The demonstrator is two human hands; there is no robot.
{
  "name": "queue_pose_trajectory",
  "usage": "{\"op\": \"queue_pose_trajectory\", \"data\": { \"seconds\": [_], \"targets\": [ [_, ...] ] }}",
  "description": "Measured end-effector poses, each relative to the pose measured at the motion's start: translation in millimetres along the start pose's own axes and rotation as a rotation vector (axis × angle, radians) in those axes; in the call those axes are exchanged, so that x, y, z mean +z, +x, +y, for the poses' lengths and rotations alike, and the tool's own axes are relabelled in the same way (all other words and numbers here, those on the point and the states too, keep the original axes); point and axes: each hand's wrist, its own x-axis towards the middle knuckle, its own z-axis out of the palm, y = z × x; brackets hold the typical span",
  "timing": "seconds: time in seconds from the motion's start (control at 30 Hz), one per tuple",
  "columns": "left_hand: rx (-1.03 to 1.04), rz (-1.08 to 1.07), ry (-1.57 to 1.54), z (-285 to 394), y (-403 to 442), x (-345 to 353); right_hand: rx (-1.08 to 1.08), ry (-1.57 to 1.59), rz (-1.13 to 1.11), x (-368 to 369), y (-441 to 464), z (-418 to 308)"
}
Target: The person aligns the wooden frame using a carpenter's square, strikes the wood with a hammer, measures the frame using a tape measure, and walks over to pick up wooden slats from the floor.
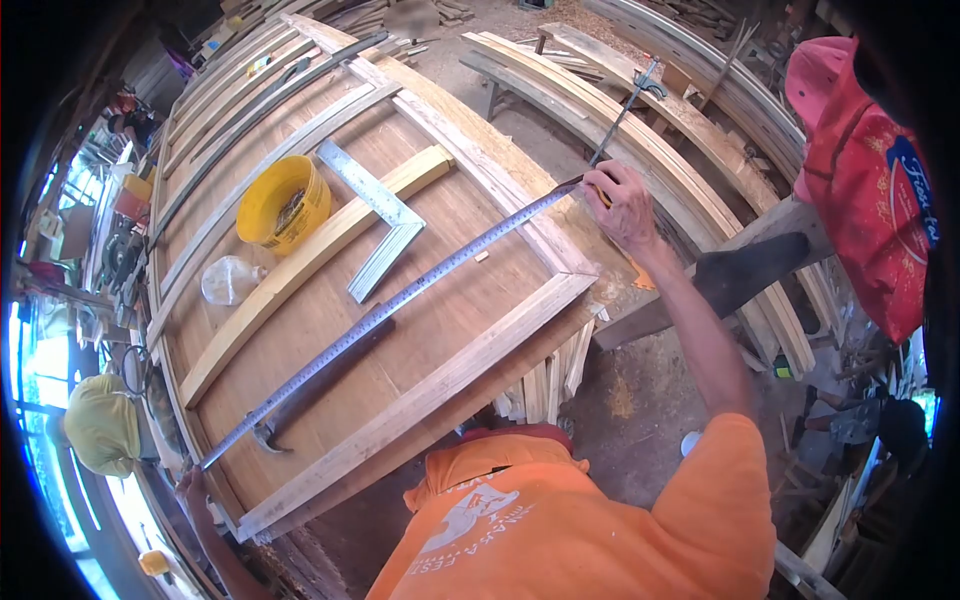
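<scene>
A long metal tape measure point(390, 302) stretches diagonally across a framed plywood panel point(400, 365). My right hand point(622, 205) is closed around the tape's case at the panel's right edge. At the lower left edge, my left hand point(192, 487) is near the tape's other end; its fingers are too small and dark to make out. A metal square point(392, 218) lies partly over a loose wooden strip point(300, 275). Below the tape, a hammer point(268, 436) rests on the panel, its handle partly in shadow.
A yellow bucket point(283, 203) and a clear plastic bag point(232, 281) stand on the panel. Boards with a clamp point(648, 82) are at upper right. One person in yellow point(103, 425) is at left; a red cloth point(885, 200) hangs at right.
</scene>
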Motion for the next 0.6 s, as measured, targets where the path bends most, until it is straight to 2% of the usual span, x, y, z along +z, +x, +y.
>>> {"op": "queue_pose_trajectory", "data": {
  "seconds": [0.3, 0.53, 0.6],
  "targets": [
    [-0.012, 0.021, 0.087, -9.8, 10.4, -4.6, 0.017, 0.009, 0.019, 4.0, -0.6, -0.6],
    [-0.012, -0.028, 0.033, -11.1, 11.3, -7.3, 0.022, 0.015, 0.018, 6.1, 0.5, 0.5],
    [0.053, -0.036, 0.092, -15.7, 13.7, -7.9, 0.018, 0.01, 0.023, 6.5, -0.2, 0.8]
  ]
}}
